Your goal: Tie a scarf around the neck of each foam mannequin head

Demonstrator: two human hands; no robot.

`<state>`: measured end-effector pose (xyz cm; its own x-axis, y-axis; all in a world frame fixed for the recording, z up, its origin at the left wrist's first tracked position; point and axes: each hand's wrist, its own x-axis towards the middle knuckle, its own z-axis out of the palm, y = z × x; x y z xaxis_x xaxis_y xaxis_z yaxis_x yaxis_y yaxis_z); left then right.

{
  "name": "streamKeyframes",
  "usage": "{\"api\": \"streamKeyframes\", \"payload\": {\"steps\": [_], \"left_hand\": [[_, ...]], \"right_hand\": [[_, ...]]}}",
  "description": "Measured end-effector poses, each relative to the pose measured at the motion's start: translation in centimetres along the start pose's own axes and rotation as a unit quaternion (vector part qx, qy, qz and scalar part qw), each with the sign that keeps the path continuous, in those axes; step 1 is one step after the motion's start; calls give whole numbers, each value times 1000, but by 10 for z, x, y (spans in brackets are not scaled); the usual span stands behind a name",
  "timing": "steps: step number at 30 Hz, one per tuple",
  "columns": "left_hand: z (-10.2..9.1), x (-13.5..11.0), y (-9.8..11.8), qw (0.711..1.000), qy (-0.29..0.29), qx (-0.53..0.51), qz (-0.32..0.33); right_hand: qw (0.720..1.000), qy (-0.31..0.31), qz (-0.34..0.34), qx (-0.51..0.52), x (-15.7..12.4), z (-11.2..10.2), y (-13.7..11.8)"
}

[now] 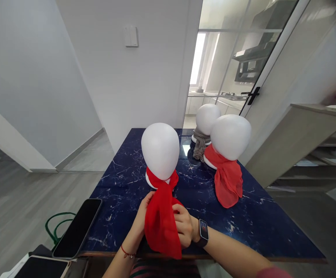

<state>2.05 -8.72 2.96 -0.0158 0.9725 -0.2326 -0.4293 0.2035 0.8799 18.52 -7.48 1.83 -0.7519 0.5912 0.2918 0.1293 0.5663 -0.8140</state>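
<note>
A white foam head (160, 150) stands on the dark blue marble table (252, 224) with a red scarf (160, 222) tied round its neck. The scarf's long ends hang down toward me. My left hand (141, 221) grips the left edge of the hanging cloth, fingers closed on it. On the other side my right hand (184, 226), with a watch on the wrist, pinches the cloth. Behind to the right, a second white head (230, 137) wears a red scarf (228, 179), and a third head (207, 117) wears a grey scarf (199, 143).
A black phone (78, 227) lies at the table's near left corner, with another dark device (42, 267) below it. A green wire frame (58, 224) sits on the floor left of the table. A shelf unit (315, 146) stands at the right; a glass door is behind.
</note>
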Motion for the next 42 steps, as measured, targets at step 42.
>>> {"api": "streamKeyframes", "payload": {"steps": [42], "left_hand": [[-79, 30, 18, 848, 114, 492, 162]], "right_hand": [[904, 398, 156, 26, 60, -94, 78]]}}
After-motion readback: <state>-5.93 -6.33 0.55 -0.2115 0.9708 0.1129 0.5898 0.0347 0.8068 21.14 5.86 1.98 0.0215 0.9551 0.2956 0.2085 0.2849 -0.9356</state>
